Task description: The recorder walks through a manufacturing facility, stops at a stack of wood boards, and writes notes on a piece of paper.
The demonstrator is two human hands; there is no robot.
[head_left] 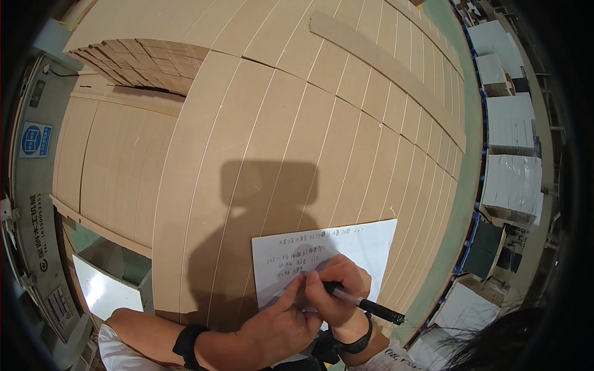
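Note:
A white sheet of paper [267,252] with several lines of dark handwriting lies on the stacked boards in front of me. My right hand [339,285] is closed around a black pen [378,310], its back end slanting down to the right. The tip is hidden behind my fingers, close to the written lines. Beside it my left hand [278,324] rests on the lower part of the sheet, index finger and thumb apart, holding nothing that I can see. The left index fingertip almost meets the right hand. Black bands circle both wrists.
Long brown boards [260,130] in rows spread beneath the paper, with one loose strip [383,74] lying across them. A higher stack [148,62] rises at far left. Grey machinery [40,185] lines the left side; white-wrapped stacks [510,123] stand along the right.

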